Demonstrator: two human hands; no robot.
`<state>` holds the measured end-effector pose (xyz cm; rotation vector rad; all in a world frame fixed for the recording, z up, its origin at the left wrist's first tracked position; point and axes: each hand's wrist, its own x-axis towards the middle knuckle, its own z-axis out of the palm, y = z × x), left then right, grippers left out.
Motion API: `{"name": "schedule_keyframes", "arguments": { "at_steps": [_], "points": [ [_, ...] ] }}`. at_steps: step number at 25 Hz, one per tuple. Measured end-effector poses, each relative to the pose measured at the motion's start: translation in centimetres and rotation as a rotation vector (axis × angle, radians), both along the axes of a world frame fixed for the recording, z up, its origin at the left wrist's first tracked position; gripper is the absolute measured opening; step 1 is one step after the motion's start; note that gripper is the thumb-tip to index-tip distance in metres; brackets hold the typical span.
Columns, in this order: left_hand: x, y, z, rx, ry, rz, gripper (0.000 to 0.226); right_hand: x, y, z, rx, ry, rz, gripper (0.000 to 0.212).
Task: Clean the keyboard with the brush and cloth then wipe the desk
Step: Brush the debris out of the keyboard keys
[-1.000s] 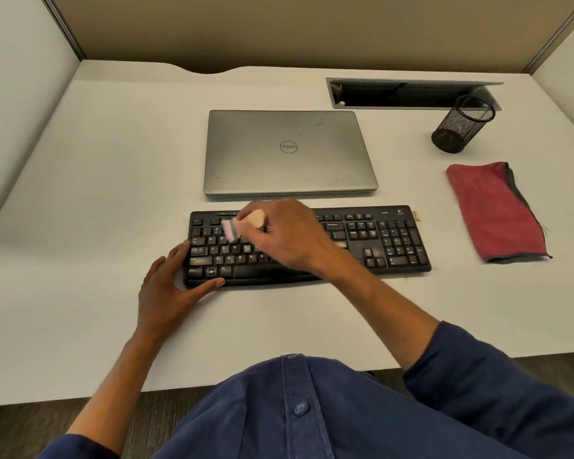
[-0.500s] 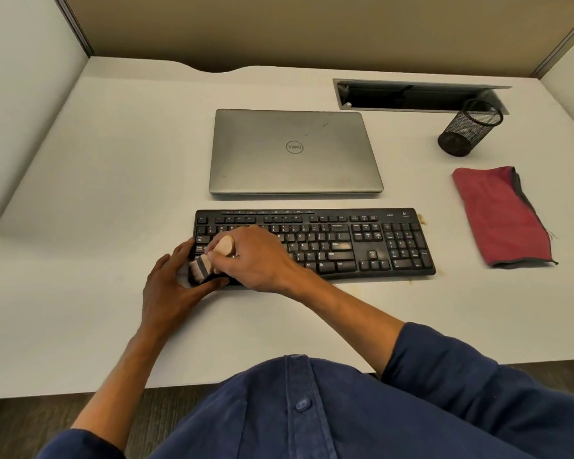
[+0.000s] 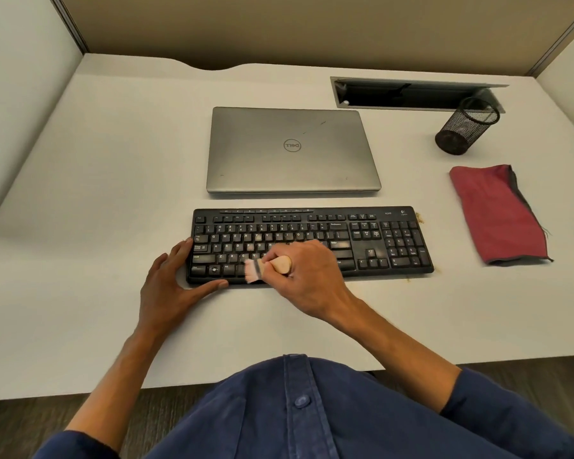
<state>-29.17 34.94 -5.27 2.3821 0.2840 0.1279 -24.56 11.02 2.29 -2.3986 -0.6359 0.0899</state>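
White cubicle desk [image 3: 80,226] | right hand [image 3: 309,276] grips light brush [image 3: 269,267] by stubby wooden handle, soft bristles on keyboard [image 3: 371,240] | left hand [image 3: 173,286], fingers spread, braces its corner

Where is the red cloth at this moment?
In the head view the red cloth lies flat on the desk at the right, just right of the keyboard and in front of the mesh pen cup, untouched by either hand.
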Motion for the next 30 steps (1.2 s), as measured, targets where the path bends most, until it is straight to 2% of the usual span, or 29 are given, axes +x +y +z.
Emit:
{"name": "schedule_keyframes", "arguments": {
  "at_steps": [5,10,12,17,22,27,30],
  "points": [
    [0.0,-0.1,0.0,-0.021,0.005,0.020,0.107,-1.1,-4.5,-0.4,-0.101,-0.126,-0.143,0.033],
    [0.0,-0.1,0.0,-0.026,0.012,0.015,0.111,-1.9,-7.2,-0.2,-0.081,-0.151,-0.247,0.027],
    [0.0,-0.1,-0.1,-0.026,0.015,0.016,0.111,-2.1,-8.0,-0.2,-0.055,-0.122,-0.295,0.027],
    [-0.1,-0.1,-0.1,-0.021,0.016,0.020,0.113,-2.0,-10.8,0.1,-0.034,-0.033,-0.449,0.008],
    [-0.1,0.1,-0.3,-0.023,0.024,0.024,0.114,-1.6,-13.8,0.6,-0.022,0.071,-0.647,0.011],
    [-0.1,-0.5,-0.7,0.088,-0.059,-0.070,0.103,-1.2,-14.6,1.4,-0.038,0.090,-0.713,0.014],
    [0.2,-1.3,-1.1,0.215,-0.137,-0.167,0.096,-0.5,-14.4,2.1,-0.005,0.014,-0.699,0.014]
  ]
}}
